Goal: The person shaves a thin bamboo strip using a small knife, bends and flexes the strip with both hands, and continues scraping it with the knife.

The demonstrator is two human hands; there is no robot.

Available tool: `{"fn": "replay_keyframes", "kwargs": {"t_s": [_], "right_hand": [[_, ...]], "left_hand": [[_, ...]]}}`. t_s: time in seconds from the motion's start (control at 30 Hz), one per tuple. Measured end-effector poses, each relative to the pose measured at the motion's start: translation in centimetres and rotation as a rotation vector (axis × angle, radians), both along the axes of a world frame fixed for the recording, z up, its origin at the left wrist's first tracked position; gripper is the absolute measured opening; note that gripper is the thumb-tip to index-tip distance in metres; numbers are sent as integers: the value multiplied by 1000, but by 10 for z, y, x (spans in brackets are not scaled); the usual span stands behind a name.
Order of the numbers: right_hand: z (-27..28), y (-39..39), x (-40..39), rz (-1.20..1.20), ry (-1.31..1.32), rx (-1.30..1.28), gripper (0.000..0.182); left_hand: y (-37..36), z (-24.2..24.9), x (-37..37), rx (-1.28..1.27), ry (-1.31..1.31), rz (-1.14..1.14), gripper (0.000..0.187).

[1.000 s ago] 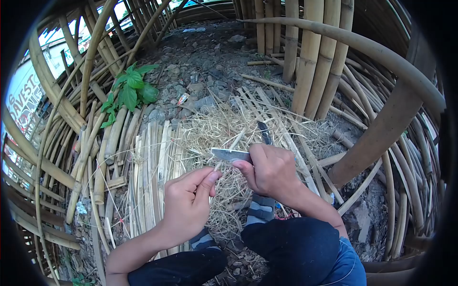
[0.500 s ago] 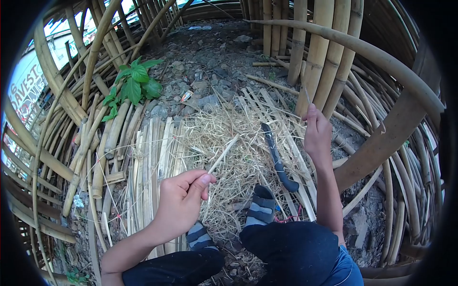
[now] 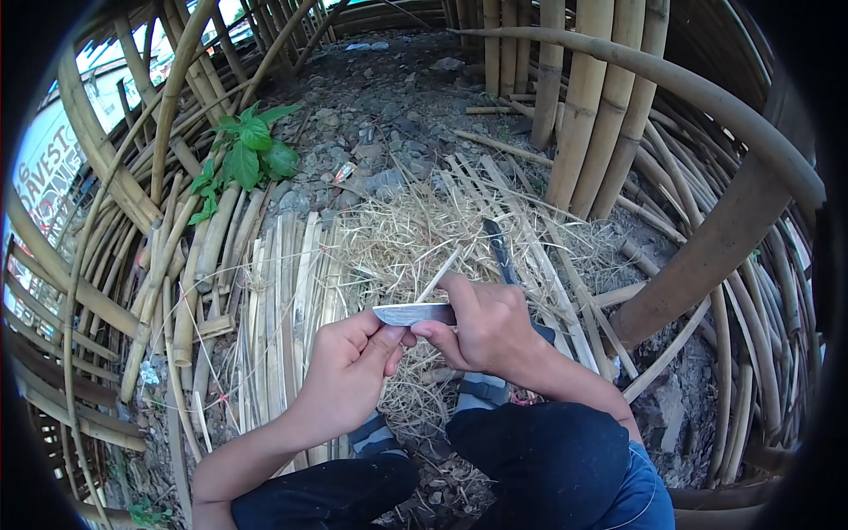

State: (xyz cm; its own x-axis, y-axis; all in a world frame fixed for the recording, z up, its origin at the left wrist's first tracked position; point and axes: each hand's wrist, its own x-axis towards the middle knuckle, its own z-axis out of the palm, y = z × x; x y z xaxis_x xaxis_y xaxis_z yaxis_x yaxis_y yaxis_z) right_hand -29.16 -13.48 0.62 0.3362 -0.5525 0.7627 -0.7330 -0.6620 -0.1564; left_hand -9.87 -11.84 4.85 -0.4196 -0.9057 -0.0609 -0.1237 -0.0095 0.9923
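Note:
My left hand [image 3: 340,371] pinches a thin pale bamboo strip [image 3: 440,272], which slants up and away to the right. My right hand [image 3: 490,327] is closed around a knife; its blade [image 3: 405,314] points left and lies across the strip, close to my left fingertips. The knife's handle is hidden inside my right fist. Behind the right hand, a long dark object [image 3: 496,246] rests on the shavings, its near part mostly covered by the hand. Curly bamboo shavings [image 3: 389,238] cover the ground between and beyond my hands.
Split bamboo slats [image 3: 283,291] lie to the left of the shavings. Thick upright bamboo poles [image 3: 587,115] and a slanting pole [image 3: 707,256] stand on the right. A leafy green plant [image 3: 252,155] grows at the left. My sandalled feet [image 3: 481,391] are below my hands.
My right hand has come down and left from its raised place at the right, bringing the knife to the strip. The left hand keeps its pinch in nearly the same spot.

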Motion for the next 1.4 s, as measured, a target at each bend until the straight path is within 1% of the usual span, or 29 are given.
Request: {"fn": "replay_keyframes", "kwargs": {"t_s": [0.13,0.2,0.3,0.33,0.47,0.53,0.6,0.67,0.7,0.77,0.8,0.87,0.93,1.0,1.03,1.07,1.1,1.17,1.2,1.27,1.3,1.33,1.37,1.4], "right_hand": [[1,-7,-7,-6,11,-71,46],[-1,-9,-13,-110,23,-87,45],[0,-17,-23,-175,-44,-114,45],[-2,-21,-29,-200,-30,-125,44],[-5,-30,-40,-229,26,-167,44],[-6,-33,-41,-302,-85,-103,45],[1,-55,-75,-619,-357,208,44],[0,-59,-106,-684,-483,181,44],[2,-58,-104,-680,-482,175,44],[-4,-41,-94,-344,-700,373,45],[-9,-35,-82,-141,-778,455,41],[1,-15,-49,249,-879,706,32],[3,-7,-27,393,-964,870,25],[0,-6,-22,403,-969,877,25],[-1,-6,-20,408,-973,877,25],[2,-7,-20,398,-952,787,24],[6,-9,-23,398,-953,782,24],[15,-14,-39,433,-1177,673,24],[17,-19,-49,391,-1199,581,25],[24,-27,-71,324,-1246,445,26],[27,-28,-81,301,-1274,402,27],[30,-29,-91,300,-1269,406,27],[31,-30,-100,294,-1312,342,27],[31,-31,-103,289,-1354,279,27]], "left_hand": [[0,2,-1,-15,-18,-3,21],[1,5,0,-21,-17,0,21],[1,5,1,7,-23,9,22],[0,4,1,9,-27,9,22],[-2,6,2,53,-61,5,21],[-1,6,5,63,-51,-3,21],[1,4,9,75,-38,-13,21],[1,5,12,108,-22,-26,21],[-2,4,12,102,-20,-24,21],[-5,0,10,165,-12,-35,22],[-6,-1,8,170,-15,-41,22],[-6,-4,3,195,30,-86,22],[-6,-6,-1,203,18,-110,22],[-6,-5,0,205,4,-126,23],[-6,-4,1,246,41,-148,22],[-7,-3,2,286,79,-171,21],[-7,-5,3,282,77,-173,21],[-8,-11,5,192,38,-182,19],[-8,-11,7,190,41,-187,19],[-10,-14,12,102,-109,-191,17],[-11,-16,13,101,-104,-191,17],[-13,-19,15,48,-118,-184,18],[-13,-21,16,-2,-135,-175,18],[-13,-22,16,2,-132,-170,18]]}}
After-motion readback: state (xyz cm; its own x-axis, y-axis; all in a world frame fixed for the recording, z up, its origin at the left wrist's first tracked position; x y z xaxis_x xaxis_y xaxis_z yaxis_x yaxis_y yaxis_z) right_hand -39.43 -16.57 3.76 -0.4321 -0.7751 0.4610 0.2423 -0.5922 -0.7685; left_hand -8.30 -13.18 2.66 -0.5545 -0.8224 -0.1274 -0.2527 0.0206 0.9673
